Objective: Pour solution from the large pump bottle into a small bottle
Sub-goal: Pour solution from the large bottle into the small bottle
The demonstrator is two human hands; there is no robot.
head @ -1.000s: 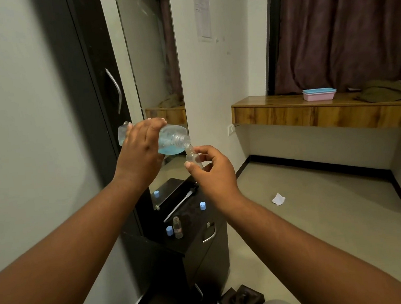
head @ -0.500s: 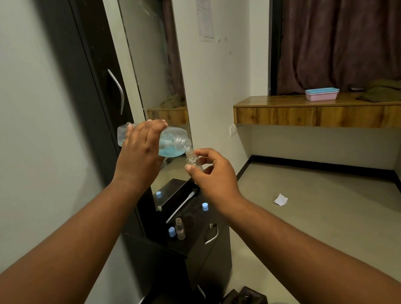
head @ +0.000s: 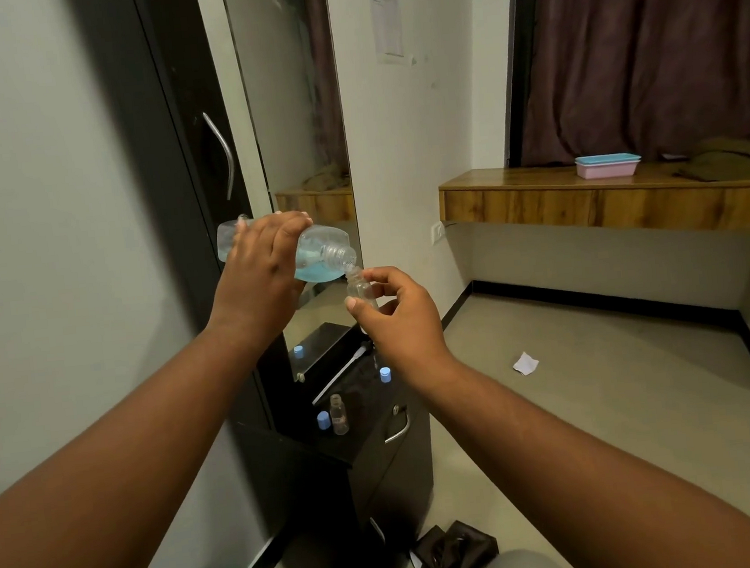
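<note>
the large bottle (head: 315, 255), pump already off, lies almost on its side in the air in front of the mirror (head: 296, 108), its open neck tipped down to the right and just over the mouth of the small bottle (head: 359, 290). the blue solution (head: 317, 274) has pooled along the lower side toward the shoulder. over the last second i have dropped the neck a little further and brought it closer, so the two mouths now look to be touching or nearly so. i cannot tell whether liquid is crossing yet; the small bottle reads clear to me.

my left hand (head: 262, 271) is wrapped over the top of the large bottle, fingers curled round its body. my right hand (head: 399, 313) pinches the small bottle between thumb and fingertips, holding it roughly upright, the other fingers loosely curled.

i judge the pour is just starting, and the narrow mouth leaves little room for error, so a slow tilt is what it needs.

below, on the black cabinet (head: 379, 443), stand another small bottle (head: 338, 414), two blue caps (head: 323, 420) and the pump tube (head: 340, 372).
</note>
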